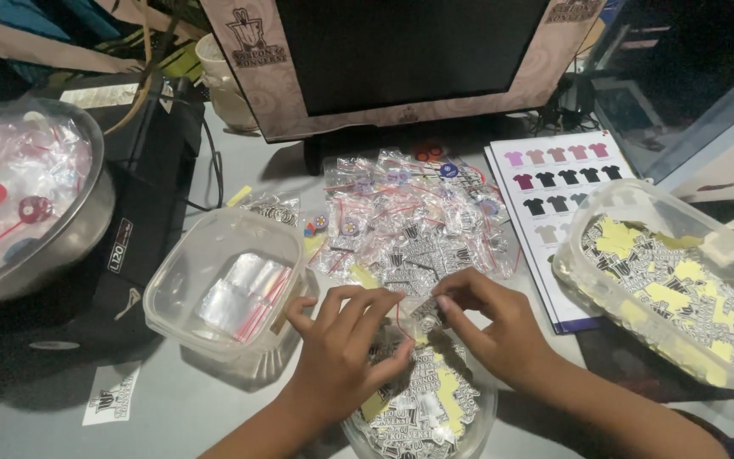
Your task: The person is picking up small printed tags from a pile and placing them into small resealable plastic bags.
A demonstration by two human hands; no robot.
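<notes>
Left hand (341, 348) and right hand (490, 327) fingers pinching, seemingly, one small clear bag (422, 310), over round sticker bowl (422, 408), tubs crowding both sides.

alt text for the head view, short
Two bare hands, left hand and right hand, pinch a small clear packet over a round bowl of stickers. A pile of filled packets lies behind, clear tubs at both sides.
</notes>
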